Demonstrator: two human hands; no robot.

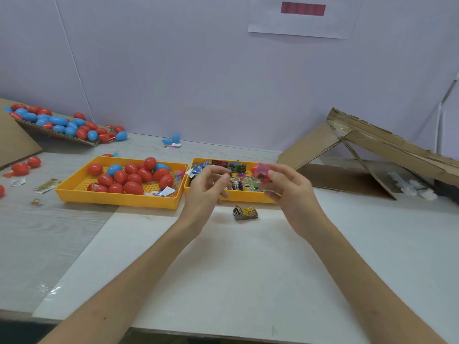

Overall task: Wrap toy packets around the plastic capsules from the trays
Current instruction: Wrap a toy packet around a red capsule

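We hold both grips raised over the bench [44, 227], just in front of the right yellow tray [248, 197] of toy packets [237, 167]. Our right grip [288, 189] pinches a red capsule [253, 169] with a pink translucent packet [262, 170] against it. Our left grip [207, 187] has its fingers curled, thumb meeting forefinger; whether it holds anything we cannot tell. The left yellow tray [116, 200], just beside the right one, carries red and blue capsules [133, 187]. One folded packet [245, 212] lies on the white sheet [223, 269] below our grips. More capsules [57, 121] sit heaped on a cardboard flap [74, 139] at far left.
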